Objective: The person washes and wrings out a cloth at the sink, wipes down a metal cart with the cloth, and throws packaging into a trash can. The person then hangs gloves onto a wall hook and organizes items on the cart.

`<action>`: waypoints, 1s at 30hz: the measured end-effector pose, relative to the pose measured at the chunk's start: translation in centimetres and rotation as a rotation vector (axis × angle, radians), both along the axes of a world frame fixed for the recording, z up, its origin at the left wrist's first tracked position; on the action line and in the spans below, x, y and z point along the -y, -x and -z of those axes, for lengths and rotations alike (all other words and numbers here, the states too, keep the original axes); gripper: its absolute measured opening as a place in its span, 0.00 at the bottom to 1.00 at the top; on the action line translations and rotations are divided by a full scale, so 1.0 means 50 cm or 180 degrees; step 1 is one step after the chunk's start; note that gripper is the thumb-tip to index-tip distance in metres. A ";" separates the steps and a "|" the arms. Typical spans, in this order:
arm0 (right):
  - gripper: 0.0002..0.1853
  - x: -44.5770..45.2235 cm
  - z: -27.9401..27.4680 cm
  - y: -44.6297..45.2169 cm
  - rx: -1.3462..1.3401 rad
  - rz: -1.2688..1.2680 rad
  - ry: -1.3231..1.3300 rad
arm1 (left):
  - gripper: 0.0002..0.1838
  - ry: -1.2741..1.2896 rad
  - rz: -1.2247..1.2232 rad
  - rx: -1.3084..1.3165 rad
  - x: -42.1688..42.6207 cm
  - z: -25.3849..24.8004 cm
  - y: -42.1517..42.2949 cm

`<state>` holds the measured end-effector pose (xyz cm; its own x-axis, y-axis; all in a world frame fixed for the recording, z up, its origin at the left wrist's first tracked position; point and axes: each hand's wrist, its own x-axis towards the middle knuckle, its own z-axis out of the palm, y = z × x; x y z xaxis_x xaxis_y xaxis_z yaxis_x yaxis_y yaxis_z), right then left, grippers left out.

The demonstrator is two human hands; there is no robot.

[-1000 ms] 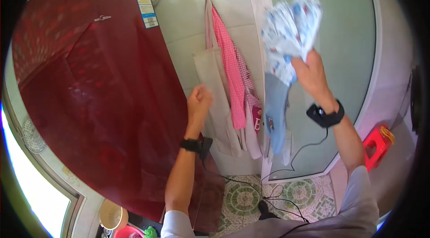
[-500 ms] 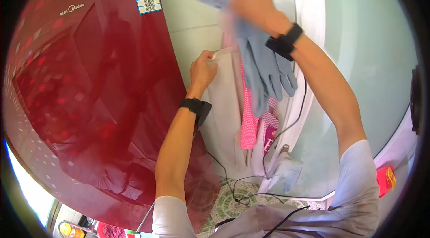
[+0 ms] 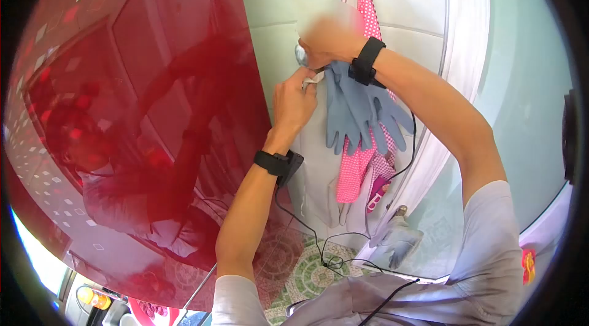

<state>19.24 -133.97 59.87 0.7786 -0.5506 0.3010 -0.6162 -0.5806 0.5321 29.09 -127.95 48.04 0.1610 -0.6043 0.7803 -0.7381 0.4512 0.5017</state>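
Observation:
My left hand (image 3: 293,102) is closed on the upper edge of a pale cloth bag (image 3: 314,154) that hangs against the wall. Right above it, my right hand (image 3: 334,41) is closed round a crumpled bluish-white plastic bag (image 3: 300,55), most of it hidden by the fingers. Grey-blue rubber gloves (image 3: 350,108) dangle below my right wrist; what holds them up is hidden. Behind them hangs pink polka-dot cloth (image 3: 354,179), with a purple piece bearing white lettering (image 3: 378,194) beside it.
A glossy red refrigerator (image 3: 153,111) stands close on the left. To the right is a white door frame (image 3: 463,50) with a frosted panel (image 3: 515,80). A black cable (image 3: 307,223) runs down to the patterned floor (image 3: 307,277). A red basin (image 3: 144,312) shows at lower left.
My right hand has come down and left with the plastic bag, to the cloth bag's opening. My left hand keeps hold of the edge. The view has shifted.

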 end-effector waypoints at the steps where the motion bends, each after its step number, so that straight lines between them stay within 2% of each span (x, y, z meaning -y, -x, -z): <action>1: 0.15 0.006 0.002 0.009 0.0026 -0.0134 0.0236 | 0.10 -0.0010 -0.0011 -0.0012 0.001 0.004 -0.002; 3: 0.13 0.019 0.002 0.023 0.0047 -0.0282 0.0476 | 0.10 0.0061 0.0198 -0.0062 0.006 0.004 -0.008; 5: 0.12 0.025 0.000 0.051 0.0518 -0.0328 0.0303 | 0.12 -0.0106 0.0342 -0.0221 0.008 0.000 -0.001; 6: 0.11 0.043 0.007 0.068 0.1142 -0.0780 0.0411 | 0.14 -0.0261 0.0503 -0.0389 0.008 -0.004 0.000; 7: 0.11 0.038 0.010 0.087 0.1122 -0.0783 0.0420 | 0.14 -0.0248 0.0504 -0.0407 0.013 -0.008 0.000; 9: 0.11 0.025 0.016 0.119 0.2650 -0.1363 0.0632 | 0.16 -0.1283 0.1000 -0.2010 0.022 -0.020 -0.004; 10: 0.11 0.014 0.014 0.125 0.2615 -0.1358 0.0633 | 0.16 -0.1276 0.1018 -0.2040 0.023 -0.030 -0.006; 12: 0.11 -0.008 0.007 0.131 0.3215 -0.1614 0.1300 | 0.15 -0.1531 0.1169 -0.2194 0.019 -0.050 -0.012; 15: 0.09 -0.034 -0.004 0.127 0.3350 -0.1764 0.1448 | 0.17 -0.1559 0.1567 -0.2553 0.010 -0.067 -0.010; 19: 0.08 -0.047 -0.010 0.173 0.3805 -0.1902 0.1467 | 0.15 -0.1665 0.1742 -0.2530 0.028 -0.071 -0.017; 21: 0.08 -0.066 -0.023 0.191 0.4457 -0.1715 0.0925 | 0.10 -0.1827 0.1582 -0.1879 0.025 -0.085 -0.026; 22: 0.12 -0.072 -0.027 0.204 0.4481 -0.1614 0.0895 | 0.10 -0.1828 0.1564 -0.1863 0.017 -0.098 -0.025; 24: 0.13 -0.071 -0.032 0.230 0.4749 -0.1623 0.0948 | 0.09 -0.2058 0.0861 -0.0903 0.010 -0.123 -0.004; 25: 0.14 -0.076 -0.037 0.238 0.4955 -0.1624 0.0993 | 0.09 -0.2054 0.0844 -0.0883 0.018 -0.121 0.000; 27: 0.16 -0.094 -0.057 0.224 0.5079 -0.1744 0.0902 | 0.05 -0.1126 0.0059 -0.0801 0.025 -0.131 -0.007; 29: 0.09 -0.107 -0.068 0.206 0.5287 -0.1949 0.1180 | 0.04 -0.0854 0.0099 -0.1028 0.016 -0.132 0.002; 30: 0.09 -0.108 -0.069 0.193 0.5297 -0.2040 0.1195 | 0.04 -0.0585 0.0162 -0.1268 0.012 -0.131 0.008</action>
<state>9.62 -128.54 63.34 -0.3877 -0.0488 0.9205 -0.3369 -0.9220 -0.1908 28.69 -128.54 54.61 0.3939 -0.7422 0.5423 -0.4501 0.3587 0.8178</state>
